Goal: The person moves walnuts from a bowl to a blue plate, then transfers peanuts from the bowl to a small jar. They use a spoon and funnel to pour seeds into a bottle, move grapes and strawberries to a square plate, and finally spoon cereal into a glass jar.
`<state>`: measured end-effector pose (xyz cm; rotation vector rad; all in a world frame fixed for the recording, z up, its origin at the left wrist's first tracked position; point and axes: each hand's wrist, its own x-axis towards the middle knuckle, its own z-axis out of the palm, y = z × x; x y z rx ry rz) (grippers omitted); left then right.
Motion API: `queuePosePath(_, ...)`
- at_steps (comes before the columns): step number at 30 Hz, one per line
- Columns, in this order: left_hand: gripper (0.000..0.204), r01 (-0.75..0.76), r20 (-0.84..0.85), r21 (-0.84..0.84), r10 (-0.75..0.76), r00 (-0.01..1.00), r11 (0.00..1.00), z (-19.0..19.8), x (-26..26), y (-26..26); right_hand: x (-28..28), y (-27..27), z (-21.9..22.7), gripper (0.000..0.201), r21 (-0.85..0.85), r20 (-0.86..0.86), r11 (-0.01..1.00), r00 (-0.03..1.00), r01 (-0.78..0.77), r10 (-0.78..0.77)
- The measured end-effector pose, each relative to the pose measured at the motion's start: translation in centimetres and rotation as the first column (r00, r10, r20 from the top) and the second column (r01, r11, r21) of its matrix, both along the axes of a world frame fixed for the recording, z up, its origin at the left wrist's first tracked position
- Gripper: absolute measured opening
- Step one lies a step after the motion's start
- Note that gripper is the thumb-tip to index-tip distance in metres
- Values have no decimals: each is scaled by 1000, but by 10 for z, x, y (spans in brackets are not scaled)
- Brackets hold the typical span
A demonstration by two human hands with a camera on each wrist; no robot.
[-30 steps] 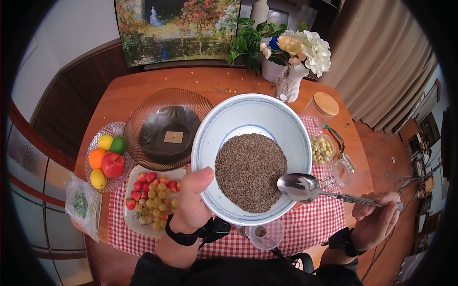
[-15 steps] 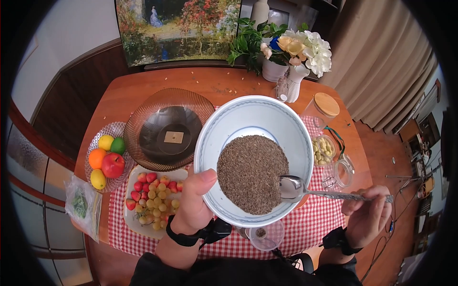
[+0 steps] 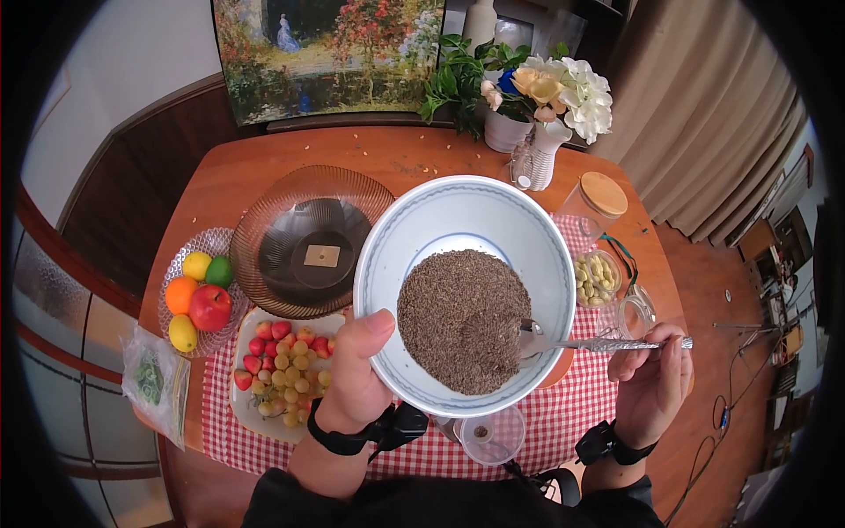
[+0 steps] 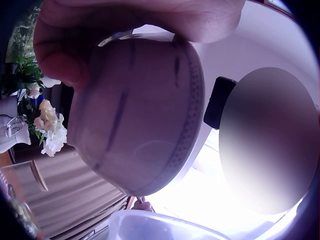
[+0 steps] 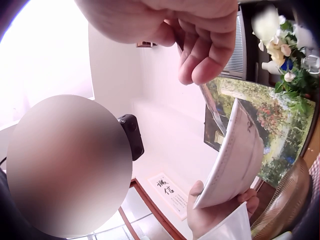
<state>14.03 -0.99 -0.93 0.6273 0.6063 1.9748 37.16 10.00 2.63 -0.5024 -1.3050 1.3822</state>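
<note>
My left hand (image 3: 356, 365) holds up a white bowl (image 3: 466, 211) with a blue patterned rim, its thumb over the near left edge. Small dark brown seeds (image 3: 453, 326) fill the bottom of it. In the left wrist view, fingers of the left hand (image 4: 140, 20) wrap under the bowl (image 4: 145, 115). My right hand (image 3: 653, 383) pinches the ornate handle of a metal spoon (image 3: 598, 344). The spoon's scoop is partly sunk in the seeds, at their right side. From the right wrist view, the spoon (image 5: 214, 110) reaches over the bowl's rim.
A brown ribbed glass bowl (image 3: 255, 255) stands behind, left of a wooden-lidded jar (image 3: 603, 195). A fruit plate (image 3: 227, 239), a tray of strawberries and grapes (image 3: 242, 409) and a plastic bag (image 3: 145, 378) lie left. Below the held bowl is a clear cup (image 3: 506, 440); nuts (image 3: 594, 275) sit right.
My right hand has moved left, and the spoon's scoop has gone from above the seeds down into them. The left hand keeps the bowl nearly still.
</note>
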Motion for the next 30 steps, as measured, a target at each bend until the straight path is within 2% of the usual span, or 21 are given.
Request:
queuePosePath(3, 63, -8, -14, 9, 9, 1000, 1000, -2, -1, 1, -1, 0, -1, 28, -25, -14, 1000, 1000, 18, -19)
queuePosePath(10, 63, -20, -24, -26, 20, 1000, 999, 0, -1, 1, 3, 1, -2, 29, 54, 15, 998, 1000, 17, -18)
queuePosePath(17, 63, -11, -18, 11, 11, 1000, 1000, -2, -2, 2, 7, 1, -2, 29, 140, 30, 989, 998, 55, -60)
queuePosePath(20, 63, -16, -16, -10, 16, 1000, 1000, 0, -1, 1, 4, 2, 0, 26, 131, -12, 985, 993, 115, -114)
queuePosePath(30, 62, -10, -15, 21, 10, 1000, 1000, 1, -3, 0, 8, 3, -3, 28, 101, -17, 987, 992, 125, -124)
